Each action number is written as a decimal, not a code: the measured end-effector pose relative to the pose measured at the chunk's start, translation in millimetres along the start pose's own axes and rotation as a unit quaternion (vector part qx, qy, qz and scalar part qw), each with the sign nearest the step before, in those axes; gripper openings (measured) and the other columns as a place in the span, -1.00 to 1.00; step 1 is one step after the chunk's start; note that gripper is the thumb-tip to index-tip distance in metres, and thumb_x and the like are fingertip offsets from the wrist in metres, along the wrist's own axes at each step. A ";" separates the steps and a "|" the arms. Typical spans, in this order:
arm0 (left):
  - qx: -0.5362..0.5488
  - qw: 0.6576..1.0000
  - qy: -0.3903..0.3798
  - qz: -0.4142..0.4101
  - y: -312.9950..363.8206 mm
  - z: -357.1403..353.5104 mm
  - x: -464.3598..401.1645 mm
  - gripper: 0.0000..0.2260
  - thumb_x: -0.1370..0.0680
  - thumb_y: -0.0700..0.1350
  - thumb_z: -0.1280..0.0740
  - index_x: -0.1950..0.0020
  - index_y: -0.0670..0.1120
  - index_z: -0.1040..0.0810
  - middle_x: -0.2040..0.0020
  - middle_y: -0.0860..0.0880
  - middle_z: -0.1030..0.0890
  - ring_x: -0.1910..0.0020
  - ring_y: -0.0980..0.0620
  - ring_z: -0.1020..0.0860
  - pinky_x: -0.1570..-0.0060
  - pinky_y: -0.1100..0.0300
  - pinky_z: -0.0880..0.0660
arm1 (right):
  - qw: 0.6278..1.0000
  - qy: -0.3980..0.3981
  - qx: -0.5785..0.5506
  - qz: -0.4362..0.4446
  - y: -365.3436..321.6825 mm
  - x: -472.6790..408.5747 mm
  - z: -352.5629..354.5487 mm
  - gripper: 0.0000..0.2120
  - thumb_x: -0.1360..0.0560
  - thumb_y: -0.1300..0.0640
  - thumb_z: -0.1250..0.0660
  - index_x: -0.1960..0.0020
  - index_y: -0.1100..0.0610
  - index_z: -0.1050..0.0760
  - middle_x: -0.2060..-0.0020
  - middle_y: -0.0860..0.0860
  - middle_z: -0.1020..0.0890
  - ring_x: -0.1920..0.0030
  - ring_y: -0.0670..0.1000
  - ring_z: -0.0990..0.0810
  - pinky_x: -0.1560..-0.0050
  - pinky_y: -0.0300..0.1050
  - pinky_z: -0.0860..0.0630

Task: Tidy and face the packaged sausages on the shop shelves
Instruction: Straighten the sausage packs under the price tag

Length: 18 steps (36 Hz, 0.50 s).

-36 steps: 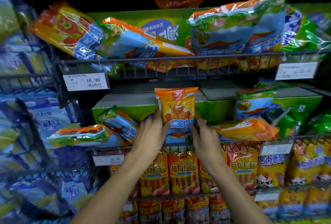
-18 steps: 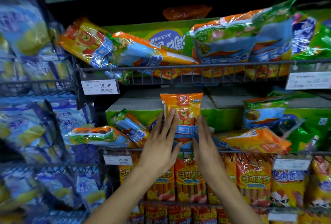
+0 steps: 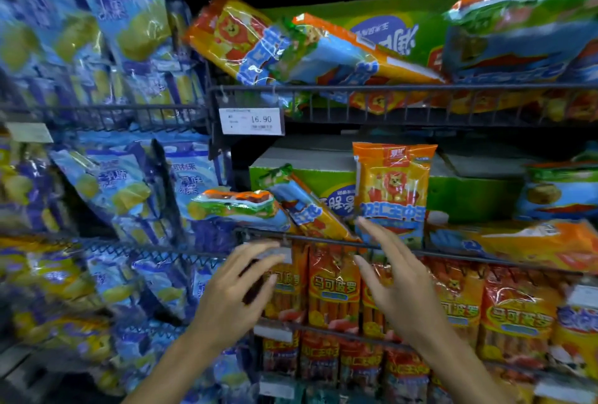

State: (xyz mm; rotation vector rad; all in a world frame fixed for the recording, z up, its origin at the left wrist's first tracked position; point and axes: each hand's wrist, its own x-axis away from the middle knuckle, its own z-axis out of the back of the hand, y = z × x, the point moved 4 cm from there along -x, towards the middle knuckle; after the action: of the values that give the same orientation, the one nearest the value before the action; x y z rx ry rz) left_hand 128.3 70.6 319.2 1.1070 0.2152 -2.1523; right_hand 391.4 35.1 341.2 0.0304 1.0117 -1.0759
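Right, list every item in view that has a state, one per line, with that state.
Left hand: open, empty, fingers spread.
Right hand: open, empty, just below the orange packet.
Orange packet: upright, front facing out, on the middle shelf.
Packets to its left: lying tilted, not faced.
Top-shelf packets: slumped over the wire rail.
Packs on the lower shelf: upright in a row.
Price tag: hanging on the rail, reads 16.90.

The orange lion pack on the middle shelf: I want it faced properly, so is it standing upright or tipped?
Upright. The orange lion pack stands vertical, label forward, against the green box, with neither hand holding it.
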 end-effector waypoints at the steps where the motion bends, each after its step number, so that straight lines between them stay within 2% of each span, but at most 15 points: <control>1: 0.016 0.999 0.027 0.044 -10.6 6.9 5.6 -0.73 -0.67 0.02 -0.28 -0.32 0.00 -0.61 -0.38 0.24 -0.45 -0.42 0.21 -0.41 -0.39 0.10 -0.42 | 1.000 -0.011 -0.009 0.004 -6.1 -1.7 -5.8 -0.37 -0.62 0.00 -0.34 -0.61 -0.18 -0.18 -0.49 -0.25 -0.40 -0.49 -0.28 -0.33 -0.44 -0.41 -0.27; 3: 0.059 0.985 0.080 0.141 -31.8 20.9 12.4 -0.77 -0.67 0.05 -0.31 -0.29 0.04 -0.59 -0.33 0.30 -0.45 -0.38 0.27 -0.42 -0.38 0.13 -0.40 | 1.000 -0.023 -0.016 0.009 -19.0 -9.1 -18.6 -0.37 -0.62 0.00 -0.35 -0.61 -0.18 -0.17 -0.49 -0.24 -0.40 -0.49 -0.29 -0.32 -0.45 -0.38 -0.27; 4: 0.084 0.974 0.099 0.184 -41.4 26.9 13.5 -0.77 -0.66 0.03 -0.33 -0.31 0.05 -0.56 -0.33 0.27 -0.47 -0.37 0.24 -0.44 -0.37 0.08 -0.41 | 1.000 -0.022 -0.017 0.007 -24.7 -14.2 -25.2 -0.37 -0.62 0.00 -0.35 -0.62 -0.17 -0.16 -0.50 -0.23 -0.38 -0.50 -0.28 -0.31 -0.47 -0.32 -0.29; 6: 0.146 0.953 0.117 0.240 -54.0 36.4 9.7 -0.65 -0.61 -0.03 -0.39 -0.39 0.08 -0.48 -0.35 0.20 -0.49 -0.37 0.17 -0.47 -0.36 0.03 -0.45 | 1.000 -0.010 -0.017 -0.011 -34.5 -26.4 -38.0 -0.36 -0.63 0.00 -0.35 -0.62 -0.17 -0.14 -0.51 -0.21 -0.36 -0.52 -0.21 -0.31 -0.50 -0.18 -0.33; 8: 0.221 0.932 0.100 0.269 -59.9 43.0 -0.7 -0.52 -0.58 -0.01 -0.42 -0.44 0.27 -0.36 -0.36 0.32 -0.46 -0.36 0.21 -0.48 -0.33 0.17 -0.44 | 0.999 0.015 -0.017 -0.036 -43.1 -39.3 -48.9 -0.36 -0.63 0.02 -0.36 -0.62 -0.14 -0.16 -0.51 -0.18 -0.38 -0.52 -0.17 -0.33 -0.50 -0.10 -0.36; 10: 0.265 0.916 0.074 0.292 -64.9 44.6 -12.5 -0.45 -0.52 0.07 -0.43 -0.36 0.45 -0.23 -0.30 0.45 -0.42 -0.31 0.38 -0.46 -0.26 0.29 -0.40 | 0.997 0.048 -0.012 -0.064 -48.8 -48.7 -57.4 -0.38 -0.62 0.04 -0.37 -0.61 -0.08 -0.21 -0.48 -0.16 -0.41 -0.50 -0.17 -0.36 -0.50 -0.07 -0.38; 13: 0.301 0.904 0.031 0.303 -70.0 41.7 -25.7 -0.44 -0.45 0.14 -0.43 -0.30 0.40 -0.16 -0.19 0.54 -0.34 -0.15 0.65 -0.36 -0.26 0.30 -0.34 | 0.990 0.082 -0.019 -0.112 -48.1 -57.5 -65.1 -0.41 -0.61 0.05 -0.39 -0.59 -0.06 -0.27 -0.45 -0.19 -0.45 -0.46 -0.18 -0.40 -0.45 -0.05 -0.44; 15: 0.322 0.899 0.014 0.295 -70.6 38.0 -32.2 -0.52 -0.45 0.11 -0.43 -0.21 0.37 -0.21 -0.05 0.63 -0.40 -0.07 0.71 -0.33 -0.20 0.44 -0.33 | 0.987 0.070 -0.011 -0.144 -42.9 -62.2 -67.5 -0.40 -0.61 0.02 -0.40 -0.59 -0.06 -0.27 -0.45 -0.18 -0.46 -0.45 -0.15 -0.42 -0.43 -0.02 -0.45; 16: 0.332 0.900 0.009 0.283 -70.7 36.8 -35.6 -0.59 -0.46 0.06 -0.44 -0.11 0.35 -0.26 0.03 0.68 -0.42 -0.03 0.72 -0.35 -0.11 0.55 -0.33 | 0.986 0.061 0.000 -0.157 -40.2 -64.1 -67.7 -0.40 -0.60 0.00 -0.40 -0.58 -0.05 -0.27 -0.45 -0.15 -0.47 -0.45 -0.12 -0.44 -0.42 0.00 -0.46; 18: 0.339 0.904 0.003 0.259 -77.3 34.9 -40.1 -0.62 -0.50 -0.04 -0.46 -0.04 0.32 -0.31 0.07 0.71 -0.43 0.00 0.68 -0.40 0.02 0.64 -0.34 | 0.984 0.043 0.036 -0.171 -36.5 -67.3 -67.2 -0.41 -0.59 -0.02 -0.40 -0.57 -0.02 -0.31 -0.43 -0.10 -0.51 -0.41 -0.05 -0.49 -0.38 0.02 -0.49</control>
State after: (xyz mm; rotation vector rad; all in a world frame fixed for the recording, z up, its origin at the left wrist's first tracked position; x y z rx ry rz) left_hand 71.2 133.2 359.3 1.3467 -0.8045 -1.7510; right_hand 313.2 95.9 365.1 -0.0391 1.0803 -1.4341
